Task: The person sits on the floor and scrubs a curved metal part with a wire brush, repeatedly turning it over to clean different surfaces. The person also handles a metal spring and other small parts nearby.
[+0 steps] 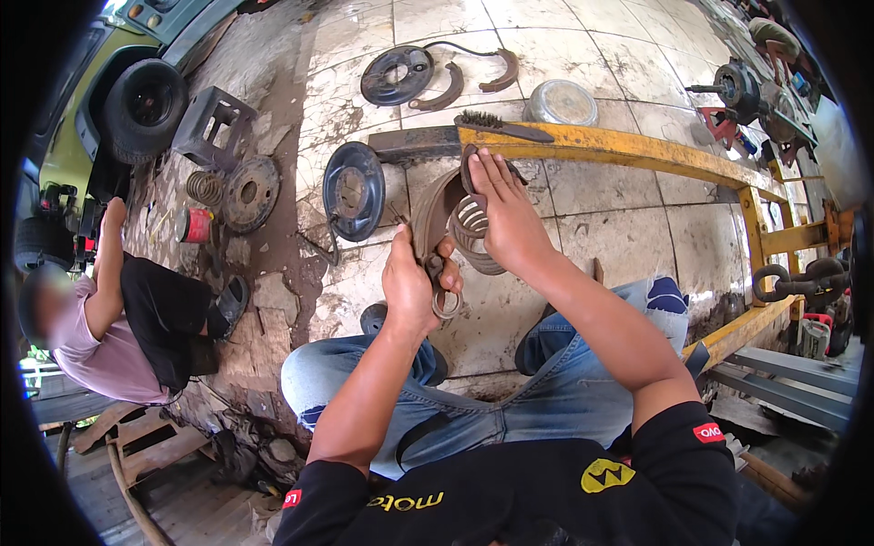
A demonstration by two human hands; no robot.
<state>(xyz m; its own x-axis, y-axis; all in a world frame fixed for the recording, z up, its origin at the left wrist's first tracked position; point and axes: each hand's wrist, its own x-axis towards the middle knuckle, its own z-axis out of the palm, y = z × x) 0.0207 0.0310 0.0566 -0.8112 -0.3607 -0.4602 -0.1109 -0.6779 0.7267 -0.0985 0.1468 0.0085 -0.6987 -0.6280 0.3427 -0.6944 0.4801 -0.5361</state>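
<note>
Brake shoe (430, 214) sits gripped in left hand (409, 286); right hand (510, 215), fingers straight, touches it.

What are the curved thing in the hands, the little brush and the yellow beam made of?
The curved piece is probably metal: it's dull and brownish. The brush has dark, stiff-looking bristles, perhaps wire; I can't tell about its handle. The yellow beam is likely painted metal, since its yellow coat looks scuffed and dirty.

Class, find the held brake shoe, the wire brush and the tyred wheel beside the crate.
Brake shoe (427, 218), head view: curved outer face.
Wire brush (503, 130), head view: handle.
Tyred wheel (148, 105), head view: hub.
</note>
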